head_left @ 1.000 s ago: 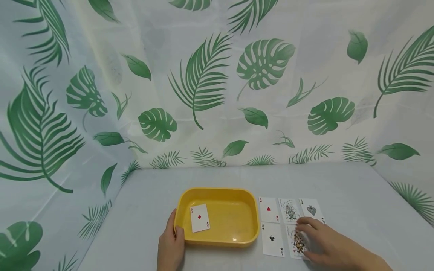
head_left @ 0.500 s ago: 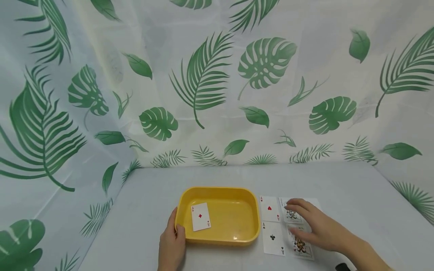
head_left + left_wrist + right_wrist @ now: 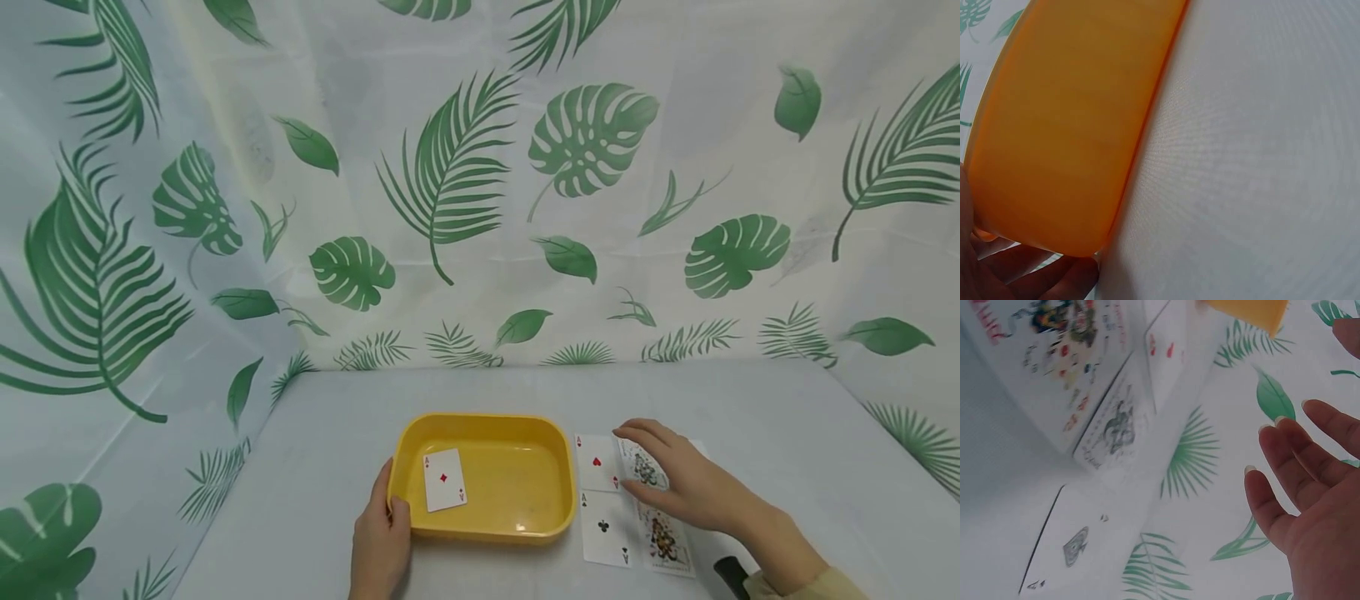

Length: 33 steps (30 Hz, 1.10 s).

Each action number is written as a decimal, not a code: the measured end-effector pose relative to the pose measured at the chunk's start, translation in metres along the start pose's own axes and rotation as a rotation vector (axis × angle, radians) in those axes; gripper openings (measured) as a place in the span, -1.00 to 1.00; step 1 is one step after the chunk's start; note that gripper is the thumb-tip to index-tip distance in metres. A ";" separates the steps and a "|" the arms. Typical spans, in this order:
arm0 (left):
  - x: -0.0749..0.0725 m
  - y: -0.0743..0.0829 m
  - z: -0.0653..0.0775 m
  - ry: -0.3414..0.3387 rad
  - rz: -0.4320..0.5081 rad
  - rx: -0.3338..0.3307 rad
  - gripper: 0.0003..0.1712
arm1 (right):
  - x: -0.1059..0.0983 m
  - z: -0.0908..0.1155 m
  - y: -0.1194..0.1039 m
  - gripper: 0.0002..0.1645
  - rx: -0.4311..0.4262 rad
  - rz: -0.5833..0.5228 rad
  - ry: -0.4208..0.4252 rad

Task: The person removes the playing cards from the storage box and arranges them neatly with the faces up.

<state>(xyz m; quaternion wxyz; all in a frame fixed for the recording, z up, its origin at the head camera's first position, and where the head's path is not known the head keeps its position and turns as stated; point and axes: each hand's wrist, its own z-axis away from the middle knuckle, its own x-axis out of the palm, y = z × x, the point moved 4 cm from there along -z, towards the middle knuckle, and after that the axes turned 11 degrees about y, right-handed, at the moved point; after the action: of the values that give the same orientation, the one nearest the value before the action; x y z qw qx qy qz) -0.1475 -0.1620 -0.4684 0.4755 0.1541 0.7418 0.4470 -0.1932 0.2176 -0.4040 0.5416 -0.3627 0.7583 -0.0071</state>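
Observation:
My left hand point(image 3: 381, 533) grips the left wall of a yellow plastic tray point(image 3: 480, 537), its thumb over the rim; in the left wrist view, fingers point(image 3: 1075, 278) curl round the tray's corner. Flat in the tray lies an ace of diamonds point(image 3: 444, 492). Over the cards to the right hovers my right hand point(image 3: 693, 483), fingers loosely bent and holding nothing. Near its fingertips are the ace of hearts point(image 3: 596, 450) and a black-and-white joker point(image 3: 643, 467). Below them lie the ace of clubs point(image 3: 602, 542) and a coloured joker point(image 3: 666, 542). In the right wrist view an ace of spades point(image 3: 1075, 547) shows; the hand mostly hides it from the head camera.
A pale grey cloth covers the table point(image 3: 352, 400). White sheeting with green leaf prints point(image 3: 450, 175) walls in the back and sides. A black strap-like object point(image 3: 731, 575) sits by the right wrist, just ahead of a beige sleeve point(image 3: 813, 587).
My right hand has moved left and away from me, from beside the coloured joker to near the ace of hearts and the black-and-white joker. The left hand and tray have stayed put.

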 end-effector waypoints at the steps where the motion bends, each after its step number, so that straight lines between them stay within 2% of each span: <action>1: 0.000 0.000 0.000 0.001 0.001 0.000 -0.34 | 0.000 -0.002 -0.001 -0.32 -0.001 -0.004 0.000; 12: 0.002 -0.001 0.000 -0.006 0.002 0.007 -0.34 | 0.007 -0.023 -0.018 -0.33 0.022 -0.044 -0.021; 23: 0.002 -0.003 -0.001 -0.007 0.009 0.003 -0.33 | 0.021 -0.049 -0.037 -0.32 -0.066 -0.120 -0.011; 33: -0.001 -0.002 0.000 0.007 0.029 0.048 -0.35 | 0.035 -0.064 -0.053 -0.34 -0.096 -0.156 -0.041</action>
<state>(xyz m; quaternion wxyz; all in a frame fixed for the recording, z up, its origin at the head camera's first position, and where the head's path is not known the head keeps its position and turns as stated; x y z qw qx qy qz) -0.1466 -0.1633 -0.4692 0.4624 0.1748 0.7518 0.4364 -0.2222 0.1344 -0.3850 0.5367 -0.4465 0.7159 -0.0056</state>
